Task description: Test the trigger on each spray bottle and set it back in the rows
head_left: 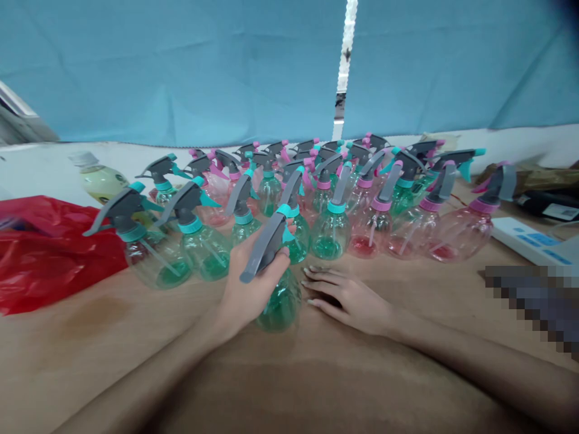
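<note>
One white label [561,211] seems illegible; left hand [246,286] grips spray bottle [279,310].

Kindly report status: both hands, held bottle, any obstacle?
Left hand grips green spray bottle near top. Right hand open, palm down. Other spray bottles crowded behind.

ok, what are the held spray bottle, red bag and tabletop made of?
Held spray bottle: probably clear plastic, glossy; see-through wall with highlights.
Red bag: seemingly thin plastic film, shiny; crinkles catch light.
Tabletop: wood or wood-look laminate, can't tell; brown, low sheen.
</note>
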